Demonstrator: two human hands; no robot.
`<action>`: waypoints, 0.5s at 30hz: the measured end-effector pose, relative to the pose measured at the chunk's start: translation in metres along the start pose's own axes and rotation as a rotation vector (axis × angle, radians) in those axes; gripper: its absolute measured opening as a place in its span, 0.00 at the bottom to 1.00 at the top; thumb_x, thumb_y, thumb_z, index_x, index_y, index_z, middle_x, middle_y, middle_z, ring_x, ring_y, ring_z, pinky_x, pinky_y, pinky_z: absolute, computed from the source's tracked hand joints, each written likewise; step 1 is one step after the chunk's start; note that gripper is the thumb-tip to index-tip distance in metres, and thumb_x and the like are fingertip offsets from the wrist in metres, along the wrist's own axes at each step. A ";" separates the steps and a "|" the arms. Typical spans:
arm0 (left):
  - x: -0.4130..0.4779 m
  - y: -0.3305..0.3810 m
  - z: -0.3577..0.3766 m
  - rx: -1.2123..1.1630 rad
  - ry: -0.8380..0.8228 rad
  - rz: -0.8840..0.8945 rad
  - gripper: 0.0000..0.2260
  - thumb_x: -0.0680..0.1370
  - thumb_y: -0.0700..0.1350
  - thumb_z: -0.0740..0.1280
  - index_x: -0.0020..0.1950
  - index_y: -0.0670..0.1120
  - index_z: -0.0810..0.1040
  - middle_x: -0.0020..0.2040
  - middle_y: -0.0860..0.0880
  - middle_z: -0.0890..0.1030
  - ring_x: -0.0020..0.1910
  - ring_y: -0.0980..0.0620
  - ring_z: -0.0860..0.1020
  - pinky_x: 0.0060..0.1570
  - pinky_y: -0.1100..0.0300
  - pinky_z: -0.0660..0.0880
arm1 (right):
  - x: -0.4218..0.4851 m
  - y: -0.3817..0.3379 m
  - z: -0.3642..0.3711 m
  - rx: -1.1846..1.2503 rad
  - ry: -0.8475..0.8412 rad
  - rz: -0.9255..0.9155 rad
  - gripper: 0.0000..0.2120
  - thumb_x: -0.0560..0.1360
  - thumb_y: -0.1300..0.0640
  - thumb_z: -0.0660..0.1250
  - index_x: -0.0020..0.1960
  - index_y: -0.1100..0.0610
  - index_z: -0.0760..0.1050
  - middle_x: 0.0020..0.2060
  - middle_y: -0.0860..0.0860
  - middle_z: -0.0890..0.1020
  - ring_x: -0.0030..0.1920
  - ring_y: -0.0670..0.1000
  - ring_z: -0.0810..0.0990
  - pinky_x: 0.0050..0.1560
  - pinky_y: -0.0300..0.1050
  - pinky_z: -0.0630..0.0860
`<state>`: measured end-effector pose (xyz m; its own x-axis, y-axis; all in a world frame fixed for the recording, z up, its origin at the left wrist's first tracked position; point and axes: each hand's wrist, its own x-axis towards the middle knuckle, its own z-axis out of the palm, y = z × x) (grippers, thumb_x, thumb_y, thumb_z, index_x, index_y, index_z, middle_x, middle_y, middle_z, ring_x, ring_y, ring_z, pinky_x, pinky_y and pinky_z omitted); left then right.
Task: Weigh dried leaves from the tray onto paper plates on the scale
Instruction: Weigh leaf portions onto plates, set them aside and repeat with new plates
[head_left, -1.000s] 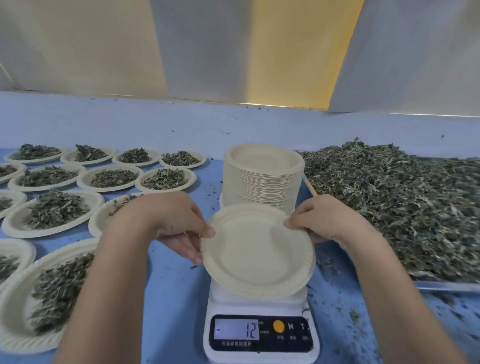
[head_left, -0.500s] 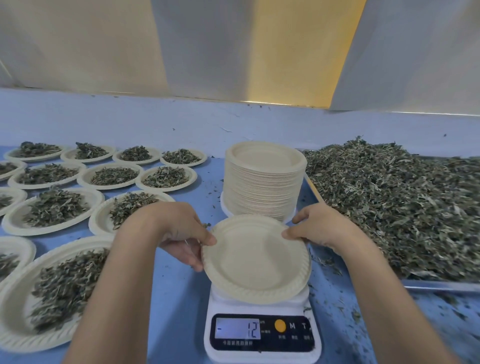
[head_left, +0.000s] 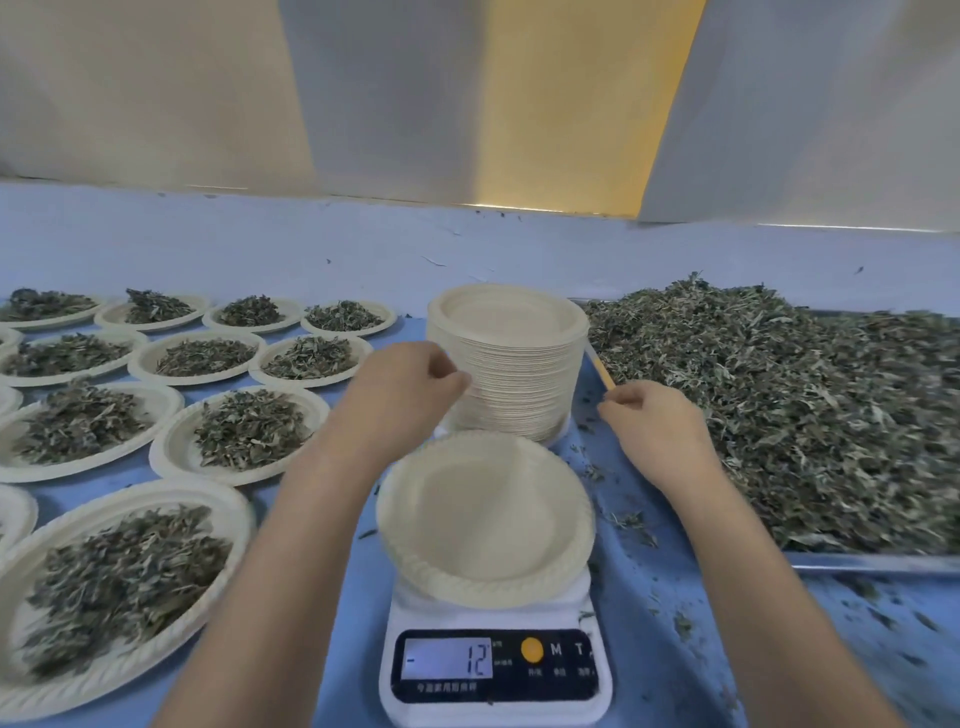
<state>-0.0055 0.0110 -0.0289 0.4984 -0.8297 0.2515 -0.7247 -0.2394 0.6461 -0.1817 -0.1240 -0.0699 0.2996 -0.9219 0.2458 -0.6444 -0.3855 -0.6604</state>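
Hands: both have let go of the plate rim since the earlier frame and moved toward the far edge of the table. The left hand is beside the plate stack; the right hand is at the tray's left edge.
Grip: the fingers of each hand are loosely curled, with nothing held.
Empty plate: lies flat on the scale at the table's near edge, between the forearms.
Display: reads minus 12.
Dried leaves: heaped in the tray along the table's right side.
Filled plates: in rows on the table's left side.
Governing relation: the leaves lie immediately right of the right hand, which is judged the nearer. The left hand would have to cross the stack.
Next step (judged): a right-hand pinch of leaves, carried left and nearward to the plate.
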 end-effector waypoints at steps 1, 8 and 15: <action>-0.002 0.010 0.009 -0.037 -0.019 0.056 0.07 0.77 0.49 0.64 0.44 0.47 0.79 0.39 0.55 0.78 0.37 0.57 0.74 0.31 0.68 0.66 | 0.001 0.006 -0.003 -0.041 0.026 0.005 0.11 0.77 0.55 0.63 0.57 0.57 0.77 0.42 0.49 0.79 0.33 0.43 0.71 0.32 0.37 0.67; -0.006 0.070 0.056 -0.241 -0.097 0.219 0.10 0.77 0.46 0.64 0.42 0.44 0.81 0.41 0.48 0.83 0.44 0.50 0.80 0.48 0.54 0.75 | 0.005 0.058 -0.032 -0.387 -0.063 0.234 0.14 0.76 0.49 0.63 0.46 0.59 0.65 0.41 0.54 0.71 0.45 0.59 0.75 0.44 0.47 0.70; -0.005 0.097 0.080 -0.417 -0.153 0.226 0.11 0.77 0.45 0.64 0.39 0.46 0.82 0.38 0.51 0.84 0.42 0.53 0.82 0.51 0.52 0.77 | 0.014 0.076 -0.037 -0.173 -0.497 0.412 0.17 0.76 0.56 0.59 0.31 0.60 0.73 0.24 0.54 0.76 0.24 0.52 0.72 0.27 0.39 0.69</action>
<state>-0.1167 -0.0481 -0.0250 0.2523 -0.9097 0.3299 -0.5392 0.1509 0.8285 -0.2521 -0.1679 -0.0906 0.2671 -0.8831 -0.3858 -0.8666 -0.0450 -0.4970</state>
